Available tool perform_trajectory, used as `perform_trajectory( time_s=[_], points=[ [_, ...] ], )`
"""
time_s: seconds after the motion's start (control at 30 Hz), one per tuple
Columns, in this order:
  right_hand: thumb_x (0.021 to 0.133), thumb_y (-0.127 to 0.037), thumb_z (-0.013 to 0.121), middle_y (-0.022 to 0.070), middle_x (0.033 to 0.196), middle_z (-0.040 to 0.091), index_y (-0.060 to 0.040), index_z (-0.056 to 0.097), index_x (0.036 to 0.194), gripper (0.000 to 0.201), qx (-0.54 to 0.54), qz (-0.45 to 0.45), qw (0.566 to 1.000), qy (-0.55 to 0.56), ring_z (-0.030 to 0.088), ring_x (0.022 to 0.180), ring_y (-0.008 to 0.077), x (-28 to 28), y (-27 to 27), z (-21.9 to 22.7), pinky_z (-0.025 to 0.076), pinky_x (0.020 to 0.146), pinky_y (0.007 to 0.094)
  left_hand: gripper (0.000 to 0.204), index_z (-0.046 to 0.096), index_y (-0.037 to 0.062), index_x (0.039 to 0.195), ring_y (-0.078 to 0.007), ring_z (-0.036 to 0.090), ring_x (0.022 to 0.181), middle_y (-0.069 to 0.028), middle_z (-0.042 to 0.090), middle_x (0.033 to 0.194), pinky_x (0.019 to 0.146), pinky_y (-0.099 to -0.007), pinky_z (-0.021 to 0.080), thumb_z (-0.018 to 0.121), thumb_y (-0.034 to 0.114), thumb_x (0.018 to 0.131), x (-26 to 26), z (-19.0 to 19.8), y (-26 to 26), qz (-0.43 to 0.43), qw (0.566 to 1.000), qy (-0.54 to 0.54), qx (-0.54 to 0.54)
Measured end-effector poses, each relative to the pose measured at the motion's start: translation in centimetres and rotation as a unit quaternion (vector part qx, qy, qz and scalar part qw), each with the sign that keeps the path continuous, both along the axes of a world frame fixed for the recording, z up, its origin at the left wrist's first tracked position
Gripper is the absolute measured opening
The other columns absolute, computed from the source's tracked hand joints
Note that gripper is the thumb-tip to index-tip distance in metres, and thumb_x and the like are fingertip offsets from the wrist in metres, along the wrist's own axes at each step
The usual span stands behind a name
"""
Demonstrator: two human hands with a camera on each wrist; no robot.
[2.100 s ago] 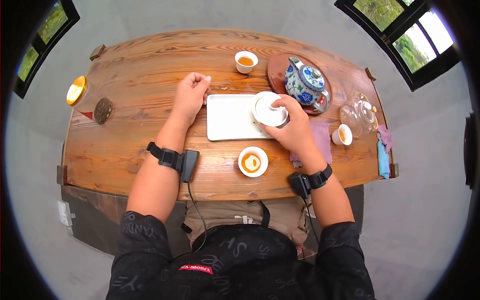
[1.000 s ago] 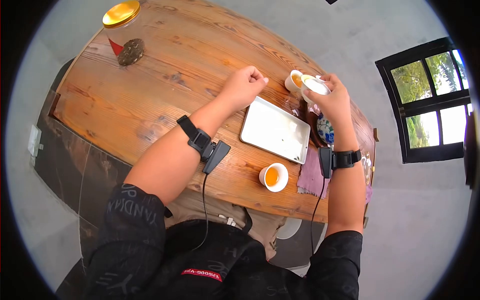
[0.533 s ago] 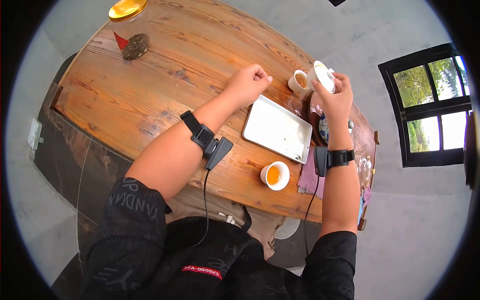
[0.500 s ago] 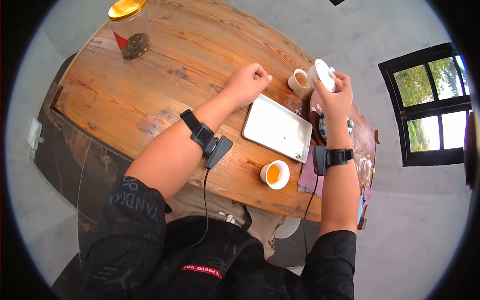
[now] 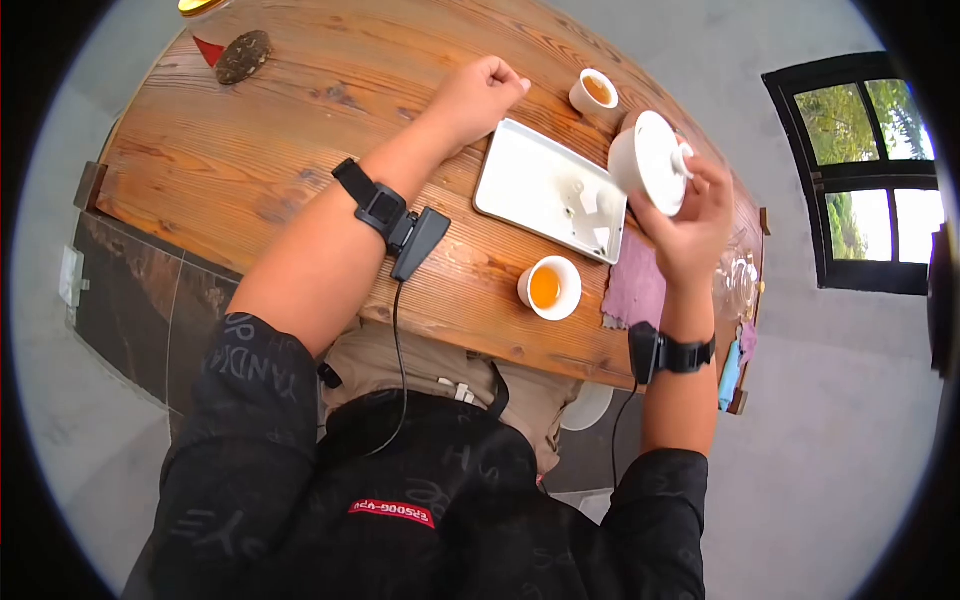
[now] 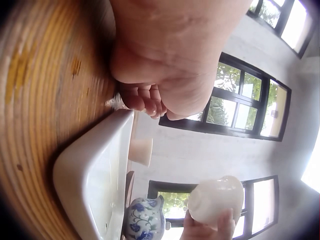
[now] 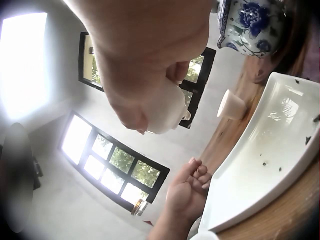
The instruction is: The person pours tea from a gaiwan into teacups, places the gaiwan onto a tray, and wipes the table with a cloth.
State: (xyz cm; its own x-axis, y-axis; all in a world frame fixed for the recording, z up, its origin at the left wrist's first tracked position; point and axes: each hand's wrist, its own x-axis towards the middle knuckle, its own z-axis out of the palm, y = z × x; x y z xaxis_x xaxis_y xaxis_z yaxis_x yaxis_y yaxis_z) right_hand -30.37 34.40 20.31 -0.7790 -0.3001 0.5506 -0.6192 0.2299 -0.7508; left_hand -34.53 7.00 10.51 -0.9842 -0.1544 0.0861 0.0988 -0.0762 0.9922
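A white lidded gaiwan [image 5: 648,165] is held up in my right hand [image 5: 695,235], fingers and thumb at its rim and lid. It leans over on its side above the table, beyond the right end of a white rectangular tray [image 5: 515,190]. The left wrist view shows its rounded base. My left hand [image 5: 475,102] rests on the table by the tray's far left corner, fingers loosely curled and holding nothing. Behind the tray stands a small white cup [image 5: 581,100] of amber tea. A larger white cup [image 5: 570,292] of tea sits nearer my body.
Wet patches and dark leaf bits lie in the tray. A blue-and-white teapot [image 7: 252,22] stands beyond the tray. A purple cloth [image 5: 635,285] lies at the right, with a glass pot [image 5: 738,278] past it. A dark tea cake [image 5: 243,57] and gold-lidded jar are at the left.
My right hand has carried the gaiwan from above the tray to beside the far cup, tilted it, then drawn it back toward my body. My left hand stays put; the head view has turned.
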Motion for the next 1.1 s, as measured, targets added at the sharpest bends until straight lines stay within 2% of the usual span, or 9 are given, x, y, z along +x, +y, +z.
perform_trajectory(
  time_s=[0.1,0.2,0.23,0.3,0.33,0.4,0.47,0.63,1.1],
  points=[
    [0.067,0.003,0.090,0.0272,0.143,0.061,-0.0081,0.056,0.123,0.067,0.030,0.084,0.996,-0.013,0.064,0.130,0.0333,3.7,1.0,0.2,0.052,0.111,0.0466,0.021,0.067,0.0034,0.097,-0.0069,0.056,0.066,0.0011,0.064,0.078,0.057,-0.0251,0.047,0.073,0.023,0.102,0.0,0.0,-0.3,-0.008,1.000,-0.003,0.013],
    [0.066,0.003,0.085,0.0258,0.144,0.061,-0.0079,0.062,0.118,0.057,0.063,0.148,0.987,-0.015,0.067,0.126,0.0350,6.1,2.3,0.2,0.054,0.105,0.0458,0.023,0.068,0.0029,0.096,-0.0081,0.057,0.069,0.0007,0.065,0.080,0.061,-0.0275,0.048,0.074,0.025,0.101,-0.1,-0.1,-0.2,-0.011,1.000,-0.002,0.014],
    [0.066,0.003,0.085,0.0258,0.144,0.061,-0.0079,0.062,0.118,0.057,0.063,0.148,0.987,-0.017,0.067,0.126,0.0350,6.9,2.6,0.7,0.054,0.105,0.0458,0.024,0.068,0.0029,0.096,-0.0081,0.056,0.069,0.0008,0.065,0.080,0.061,-0.0274,0.048,0.074,0.025,0.101,0.0,0.0,-0.3,-0.008,1.000,0.001,0.011],
    [0.063,-0.001,0.086,0.0232,0.140,0.065,-0.0086,0.068,0.110,0.051,0.225,0.109,0.968,0.003,0.069,0.122,0.0369,8.3,2.7,2.5,0.055,0.102,0.0426,0.022,0.067,0.0037,0.097,-0.0066,0.055,0.066,0.0015,0.064,0.078,0.058,-0.0250,0.047,0.073,0.024,0.102,0.1,0.1,-0.2,-0.005,1.000,0.002,0.004],
    [0.063,-0.001,0.086,0.0232,0.140,0.065,-0.0086,0.068,0.110,0.051,0.226,0.109,0.968,0.001,0.069,0.122,0.0369,8.7,2.7,3.1,0.055,0.102,0.0426,0.020,0.066,0.0044,0.098,-0.0051,0.054,0.062,0.0021,0.062,0.076,0.055,-0.0226,0.046,0.072,0.023,0.104,0.2,0.1,-0.1,-0.003,1.000,0.006,-0.004],
    [0.058,-0.004,0.086,0.0217,0.136,0.066,-0.0095,0.072,0.104,0.049,0.304,0.097,0.948,-0.001,0.070,0.118,0.0393,9.3,2.5,4.1,0.056,0.098,0.0410,0.020,0.066,0.0043,0.098,-0.0052,0.054,0.062,0.0020,0.062,0.076,0.055,-0.0226,0.046,0.072,0.023,0.104,0.3,0.2,-0.2,-0.004,1.000,0.008,-0.009],
    [0.056,-0.004,0.086,0.0211,0.136,0.066,-0.0091,0.073,0.103,0.049,0.318,0.090,0.944,0.001,0.069,0.118,0.0408,9.6,2.4,4.7,0.057,0.097,0.0419,0.021,0.066,0.0042,0.098,-0.0053,0.054,0.063,0.0018,0.062,0.077,0.055,-0.0227,0.046,0.071,0.023,0.104,0.2,0.2,-0.2,-0.003,1.000,0.012,-0.014],
    [0.057,-0.007,0.087,0.0210,0.138,0.065,-0.0109,0.074,0.103,0.048,0.426,0.074,0.902,0.005,0.066,0.122,0.0415,10.0,2.2,6.0,0.054,0.103,0.0455,0.020,0.066,0.0040,0.099,-0.0059,0.054,0.063,0.0016,0.062,0.077,0.056,-0.0230,0.047,0.071,0.023,0.104,0.4,0.3,-0.1,0.000,1.000,0.008,-0.020],
    [0.057,-0.006,0.089,0.0217,0.138,0.064,-0.0122,0.073,0.104,0.050,0.460,0.086,0.883,0.038,0.065,0.122,0.0429,9.7,1.4,7.7,0.054,0.102,0.0468,0.021,0.067,0.0036,0.100,-0.0065,0.055,0.064,0.0008,0.063,0.077,0.057,-0.0233,0.048,0.070,0.024,0.105,0.6,0.5,-0.1,0.003,0.999,0.014,-0.031]
  ],
)
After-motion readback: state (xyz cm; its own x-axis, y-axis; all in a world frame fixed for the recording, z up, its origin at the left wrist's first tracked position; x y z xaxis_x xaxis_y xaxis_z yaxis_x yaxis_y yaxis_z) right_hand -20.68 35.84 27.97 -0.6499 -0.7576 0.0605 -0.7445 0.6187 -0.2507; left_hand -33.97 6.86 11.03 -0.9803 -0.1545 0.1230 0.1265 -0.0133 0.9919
